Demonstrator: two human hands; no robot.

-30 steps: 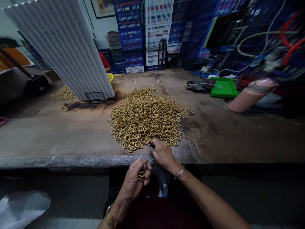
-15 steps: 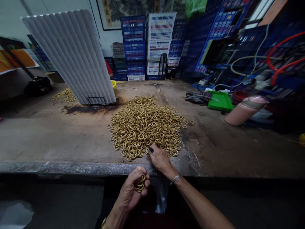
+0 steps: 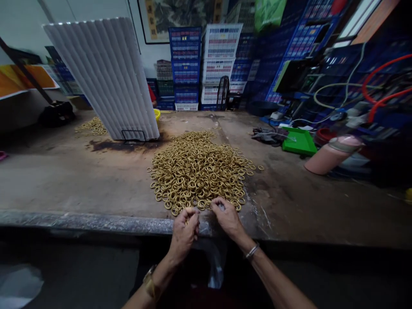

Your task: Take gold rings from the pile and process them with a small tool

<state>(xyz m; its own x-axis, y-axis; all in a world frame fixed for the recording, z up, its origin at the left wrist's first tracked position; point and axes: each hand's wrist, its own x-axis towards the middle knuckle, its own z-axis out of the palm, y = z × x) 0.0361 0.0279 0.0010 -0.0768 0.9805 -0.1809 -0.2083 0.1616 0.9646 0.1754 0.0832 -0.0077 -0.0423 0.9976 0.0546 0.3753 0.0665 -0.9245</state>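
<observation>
A broad pile of gold-coloured rings [image 3: 196,167] lies on the worktable near its front edge. My left hand [image 3: 185,229] is closed at the near edge of the pile, with a bit of gold ring showing between thumb and fingers. The rest of what it holds is hidden by the hand. Just to its right, my right hand [image 3: 227,216] has its fingers curled together against the pile's front right edge. Whether a ring is between those fingertips cannot be made out. A small gap separates the two hands.
A ridged white panel [image 3: 106,77] stands upright in a wire holder at the left, with more rings [image 3: 92,126] behind it. A green tray [image 3: 299,140] and a pink bottle [image 3: 333,154] are at the right. Stacked crates [image 3: 185,64] stand beyond the table.
My left hand has moved up to the table edge and turned, so its rings are now mostly covered. My right hand has shifted slightly right and its fingers have curled in.
</observation>
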